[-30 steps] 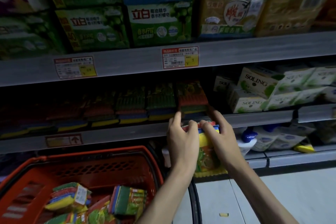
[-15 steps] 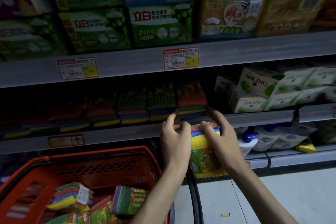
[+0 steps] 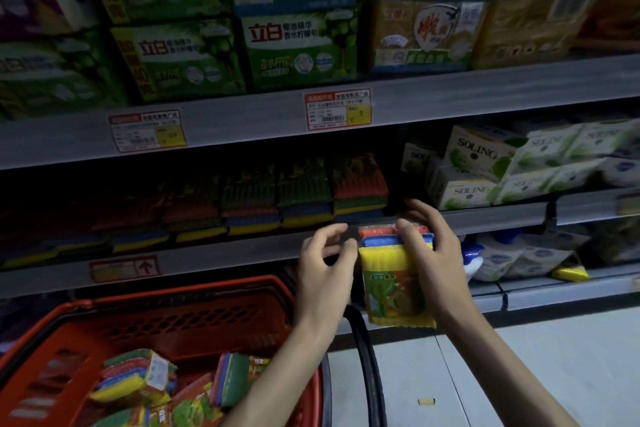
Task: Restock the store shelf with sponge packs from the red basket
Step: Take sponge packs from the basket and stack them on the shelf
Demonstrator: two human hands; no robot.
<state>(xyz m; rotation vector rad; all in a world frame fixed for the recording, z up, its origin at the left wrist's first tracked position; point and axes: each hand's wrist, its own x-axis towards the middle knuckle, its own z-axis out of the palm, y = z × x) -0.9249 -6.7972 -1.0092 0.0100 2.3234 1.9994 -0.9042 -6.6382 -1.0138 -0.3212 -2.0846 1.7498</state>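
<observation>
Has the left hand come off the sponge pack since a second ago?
Yes. The left hand has drawn leftward off the sponge pack, toward the red basket; the right hand alone grips it.

Dim shelf [image 3: 207, 255] bearing upright sponge packs [image 3: 304, 194].

Colours at the sponge shelf

The sponge pack [image 3: 394, 274] in the right hand [image 3: 433, 253] shows red, blue and yellow bands over green-orange print. Lower left of the left hand [image 3: 323, 274] the basket [image 3: 194, 319] is red, latticed. Above the hands, grey shelf edge [image 3: 450, 97], red-yellow price tag [image 3: 338, 111].
</observation>
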